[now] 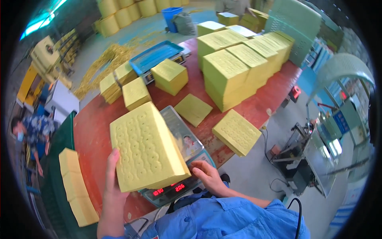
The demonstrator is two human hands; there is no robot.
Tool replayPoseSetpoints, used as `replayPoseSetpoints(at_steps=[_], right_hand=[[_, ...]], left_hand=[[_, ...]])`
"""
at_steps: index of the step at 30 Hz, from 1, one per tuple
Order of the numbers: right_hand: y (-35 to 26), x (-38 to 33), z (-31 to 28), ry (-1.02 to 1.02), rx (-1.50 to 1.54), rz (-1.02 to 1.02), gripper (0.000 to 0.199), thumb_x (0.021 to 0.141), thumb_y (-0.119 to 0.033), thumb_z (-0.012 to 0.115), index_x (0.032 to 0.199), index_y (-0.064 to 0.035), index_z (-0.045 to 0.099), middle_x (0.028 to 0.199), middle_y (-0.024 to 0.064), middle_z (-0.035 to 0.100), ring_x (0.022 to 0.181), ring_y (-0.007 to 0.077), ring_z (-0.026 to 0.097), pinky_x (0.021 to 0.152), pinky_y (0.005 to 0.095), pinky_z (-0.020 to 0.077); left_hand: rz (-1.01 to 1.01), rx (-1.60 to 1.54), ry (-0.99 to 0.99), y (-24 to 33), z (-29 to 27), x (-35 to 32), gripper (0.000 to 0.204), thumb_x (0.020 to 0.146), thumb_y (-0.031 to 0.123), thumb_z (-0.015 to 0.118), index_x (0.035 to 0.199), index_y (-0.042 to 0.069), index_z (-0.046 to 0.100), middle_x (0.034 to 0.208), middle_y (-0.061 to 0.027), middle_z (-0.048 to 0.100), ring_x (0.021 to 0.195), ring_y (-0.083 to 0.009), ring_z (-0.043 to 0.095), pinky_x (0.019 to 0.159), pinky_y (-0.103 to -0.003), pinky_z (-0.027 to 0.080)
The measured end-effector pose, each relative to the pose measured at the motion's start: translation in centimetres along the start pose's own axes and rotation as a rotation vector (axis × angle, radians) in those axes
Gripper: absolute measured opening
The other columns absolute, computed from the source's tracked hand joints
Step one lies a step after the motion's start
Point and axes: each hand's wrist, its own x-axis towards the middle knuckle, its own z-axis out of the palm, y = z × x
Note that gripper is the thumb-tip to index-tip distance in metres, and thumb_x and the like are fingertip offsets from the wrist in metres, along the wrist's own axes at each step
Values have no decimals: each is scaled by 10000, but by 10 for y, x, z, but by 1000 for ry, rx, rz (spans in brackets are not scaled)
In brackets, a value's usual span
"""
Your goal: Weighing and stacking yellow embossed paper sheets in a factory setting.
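Observation:
My left hand [112, 171] grips the left side of a thick stack of yellow paper [145, 147] embossed with wavy rows of dents. The stack is tilted above a digital scale [181, 129] with lit red digits and covers part of its pan. Beside the stack's lower right corner, at the scale's near edge, is my right hand [209, 177]. Its fingers are loosely bent and apart, with nothing in them; whether the fingertips touch the scale is unclear. A thin yellow sheet pile [193, 109] lies just beyond the scale, and another embossed stack [237, 132] sits at the table's right edge.
Tall yellow stacks [234, 67] fill the far right of the red table [89, 131]. Smaller blocks [169, 75] stand near a second scale with a blue tray [156, 57]. Yellow blocks [77, 187] rest on a green bin at left. A person [34, 133] is beyond; machinery [310, 159] stands right.

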Motion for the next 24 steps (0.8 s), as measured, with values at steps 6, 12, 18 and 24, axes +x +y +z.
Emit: replayPoseSetpoints(at_steps=[6,12,18,24], right_hand=[[-12,16,-2,-46,475,326,388,1032,-312,575,1270,-6,588,1112,66,668,1027,143,620,873,293,502],[-37,0,-55,-183,550,312,423,1055,-292,523,1365,-7,559,1321,66,629,1198,162,584,1023,330,446],[-97,-8,-140,-44,480,66,429,1023,-274,556,1359,-6,564,1253,58,643,1166,140,573,937,289,468],[-115,3,-301,109,495,-56,393,977,-250,551,1271,-1,624,1192,71,670,1126,158,603,942,311,466]], left_hand=[[-184,-23,-149,4,13,4,614,1021,470,451,1444,26,482,1401,-130,574,1260,-204,574,1063,-350,453],[-126,-5,-121,-3,58,-16,622,1027,479,418,1453,29,475,1397,-119,577,1251,-204,571,1063,-360,445],[-78,-162,-68,-12,171,-23,615,1030,469,410,1455,28,468,1398,-116,572,1241,-221,571,1068,-370,442],[-316,-3,-431,-75,277,38,629,996,453,527,1453,27,452,1360,-132,599,1213,-265,602,1044,-406,484]])
